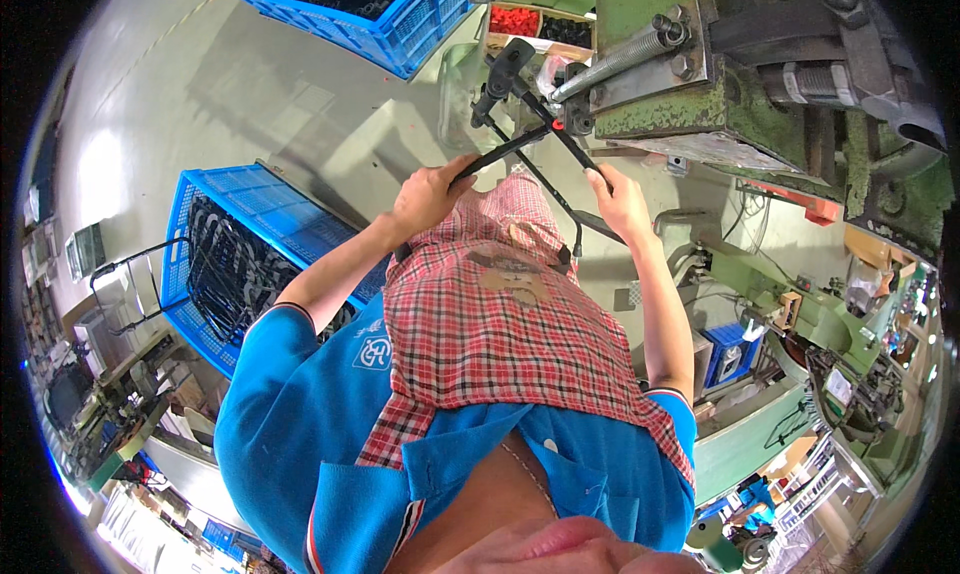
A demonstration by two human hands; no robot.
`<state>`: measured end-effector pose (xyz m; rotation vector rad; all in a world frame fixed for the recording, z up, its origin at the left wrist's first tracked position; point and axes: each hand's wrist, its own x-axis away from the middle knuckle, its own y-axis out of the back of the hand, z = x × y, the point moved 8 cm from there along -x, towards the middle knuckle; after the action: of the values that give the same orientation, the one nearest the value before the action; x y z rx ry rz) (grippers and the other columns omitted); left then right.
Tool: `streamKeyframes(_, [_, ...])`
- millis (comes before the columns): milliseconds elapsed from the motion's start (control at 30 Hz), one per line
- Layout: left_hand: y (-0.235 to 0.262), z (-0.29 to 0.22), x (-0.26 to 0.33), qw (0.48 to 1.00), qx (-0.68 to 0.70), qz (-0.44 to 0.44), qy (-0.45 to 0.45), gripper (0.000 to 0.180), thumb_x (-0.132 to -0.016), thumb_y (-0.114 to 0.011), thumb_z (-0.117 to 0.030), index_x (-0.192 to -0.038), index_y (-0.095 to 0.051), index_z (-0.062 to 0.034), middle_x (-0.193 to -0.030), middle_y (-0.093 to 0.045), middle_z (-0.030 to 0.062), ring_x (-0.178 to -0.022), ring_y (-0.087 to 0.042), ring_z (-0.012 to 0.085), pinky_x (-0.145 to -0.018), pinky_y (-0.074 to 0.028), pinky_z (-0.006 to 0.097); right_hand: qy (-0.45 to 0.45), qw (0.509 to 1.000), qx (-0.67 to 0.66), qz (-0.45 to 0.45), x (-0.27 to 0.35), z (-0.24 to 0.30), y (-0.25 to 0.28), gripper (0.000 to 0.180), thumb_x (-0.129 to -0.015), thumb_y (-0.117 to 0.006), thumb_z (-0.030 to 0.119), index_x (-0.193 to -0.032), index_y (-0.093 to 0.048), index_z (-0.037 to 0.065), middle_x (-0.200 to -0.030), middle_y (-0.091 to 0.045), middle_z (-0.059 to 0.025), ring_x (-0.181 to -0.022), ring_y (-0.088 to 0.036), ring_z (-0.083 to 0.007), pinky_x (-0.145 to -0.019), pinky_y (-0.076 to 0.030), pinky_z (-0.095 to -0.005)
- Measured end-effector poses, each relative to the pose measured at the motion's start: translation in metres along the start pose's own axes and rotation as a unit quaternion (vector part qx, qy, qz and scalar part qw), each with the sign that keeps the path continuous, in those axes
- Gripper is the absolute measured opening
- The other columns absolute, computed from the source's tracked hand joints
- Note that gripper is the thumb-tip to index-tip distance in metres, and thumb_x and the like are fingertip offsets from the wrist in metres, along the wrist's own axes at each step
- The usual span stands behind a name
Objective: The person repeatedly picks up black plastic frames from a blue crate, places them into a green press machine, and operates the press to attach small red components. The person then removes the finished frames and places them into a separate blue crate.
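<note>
Blue shirt (290,414) and red plaid apron (500,359) are worn. Black tube frame (510,150) is held out past the apron, between the two hands, next to the green machine (665,114). Left hand (428,196) is wrapped round one tube; right hand (622,204) is closed round the other, thumb laid along it. Tubes are crossed ahead of the hands, small red part (558,125) seen at the crossing. Dark fitting (510,62) is seen at the frame's far end. Whether the frame is touched by the machine can't be told from this angle.

Coil spring (630,59) is mounted on the machine, right of the fitting. Left crate (270,187), blue, is filled with black bent parts (228,264). Beyond the frame, red bits (514,20) and black bits (567,31) are kept in adjoining compartments. Top crate (400,36), also blue, is set on the floor (340,99), loaded with dark parts.
</note>
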<state>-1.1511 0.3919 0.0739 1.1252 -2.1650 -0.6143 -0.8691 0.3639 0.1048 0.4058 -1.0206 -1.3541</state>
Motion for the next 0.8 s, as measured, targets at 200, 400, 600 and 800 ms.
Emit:
streamKeyframes(200, [0.002,0.004,-0.008,1.0,-0.023,-0.008,0.001,0.034,-0.093,-0.055,-0.031,-0.123,-0.056,-0.0163,-0.087,-0.066,0.0209,-0.079,-0.063,0.04,-0.069,-0.05,0.048,0.003,1.0,-0.016,0.003,0.0,-0.006,-0.003,0.033,-0.093,-0.054,0.037,-0.096,-0.062,0.006,-0.072,-0.06,-0.0213,-0.07,-0.059,-0.0414,-0.061,-0.044,-0.0451])
streamKeyframes(400, [0.009,0.0,-0.012,0.999,-0.041,-0.024,-0.016,0.028,-0.093,-0.055,-0.031,-0.116,-0.058,-0.0145,-0.081,-0.065,0.0209,-0.076,-0.063,0.0403,-0.067,-0.049,0.049,0.016,0.999,-0.029,-0.015,-0.001,-0.008,-0.005,0.032,-0.094,-0.054,0.037,-0.096,-0.061,0.006,-0.074,-0.06,-0.0213,-0.071,-0.058,-0.0417,-0.062,-0.045,-0.0443])
streamKeyframes(600, [0.035,-0.022,-0.007,0.996,-0.064,-0.012,-0.059,0.023,-0.092,-0.056,-0.027,-0.11,-0.057,-0.0127,-0.071,-0.062,0.0184,-0.068,-0.061,0.0413,-0.061,-0.048,0.049,0.031,0.998,-0.029,-0.04,0.022,0.014,0.013,0.028,-0.094,-0.055,0.032,-0.091,-0.059,0.005,-0.07,-0.06,-0.0212,-0.067,-0.058,-0.042,-0.057,-0.045,-0.0445])
streamKeyframes(800, [0.015,-0.005,0.019,0.976,-0.198,0.016,-0.09,0.024,-0.089,-0.056,-0.022,-0.112,-0.057,-0.0156,-0.088,-0.066,0.0116,-0.079,-0.065,0.0352,-0.066,-0.051,0.047,0.028,0.999,-0.032,0.006,0.074,-0.005,-0.032,0.028,-0.089,-0.061,0.033,-0.106,-0.059,0.011,-0.07,-0.062,-0.0214,-0.068,-0.06,-0.0431,-0.059,-0.048,-0.0497])
